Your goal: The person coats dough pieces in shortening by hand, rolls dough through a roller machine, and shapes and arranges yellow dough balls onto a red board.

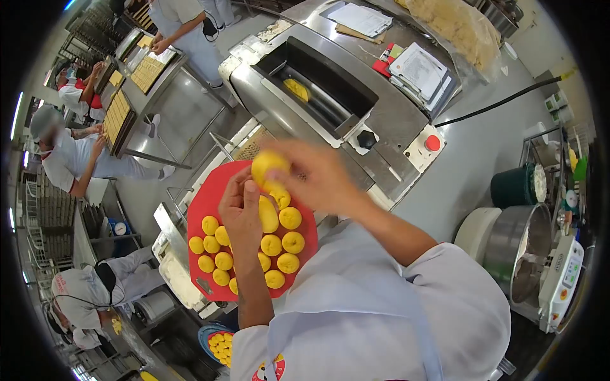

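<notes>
Above a red board (213, 184), my right hand (311, 173) is closed on a yellow dough ball (269, 166); the hand is blurred by motion. My left hand (243, 206) is close against the near side of that ball, its fingers curled and thumb bent in; what lies inside them is hidden. On the board sit several round dough balls (290, 218), some partly covered by my left forearm. A longer oval dough piece (268, 216) lies just right of my left hand, with a small twisted dough bit (279, 198) beside it.
Beyond the board stands a metal machine (267, 86) with a black hopper (343, 76) holding yellow dough (296, 90) and a red button (432, 143). Clipboards (419, 70) lie on it. Several people work at left. A mixer bowl (521, 254) is at right, a dough-filled tub (219, 343) below.
</notes>
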The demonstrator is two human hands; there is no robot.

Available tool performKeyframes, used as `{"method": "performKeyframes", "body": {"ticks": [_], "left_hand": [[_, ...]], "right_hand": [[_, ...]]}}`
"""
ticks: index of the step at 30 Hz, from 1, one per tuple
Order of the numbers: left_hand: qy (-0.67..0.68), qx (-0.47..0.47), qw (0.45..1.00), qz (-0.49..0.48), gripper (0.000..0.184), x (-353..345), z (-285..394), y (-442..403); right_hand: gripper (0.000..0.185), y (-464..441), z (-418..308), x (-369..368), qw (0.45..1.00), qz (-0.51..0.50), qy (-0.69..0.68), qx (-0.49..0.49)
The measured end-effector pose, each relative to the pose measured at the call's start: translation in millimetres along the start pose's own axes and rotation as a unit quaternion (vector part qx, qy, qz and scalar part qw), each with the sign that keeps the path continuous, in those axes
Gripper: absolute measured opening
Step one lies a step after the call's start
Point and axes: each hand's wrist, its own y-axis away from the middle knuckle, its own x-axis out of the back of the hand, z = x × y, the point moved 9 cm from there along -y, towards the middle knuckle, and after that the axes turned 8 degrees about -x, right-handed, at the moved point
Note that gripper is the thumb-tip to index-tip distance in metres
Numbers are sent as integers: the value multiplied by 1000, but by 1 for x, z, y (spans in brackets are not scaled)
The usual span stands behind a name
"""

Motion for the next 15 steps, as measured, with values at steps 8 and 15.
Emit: {"method": "performKeyframes", "body": {"ticks": [8,15], "left_hand": [[-559,-76,818,-108,49,157,-122,-57],[-459,-46,872,-167,34,136,-107,-53]], "right_hand": [[34,-62,54,132,950,112,287,58],[30,44,53,152,955,278,64,-84]]}}
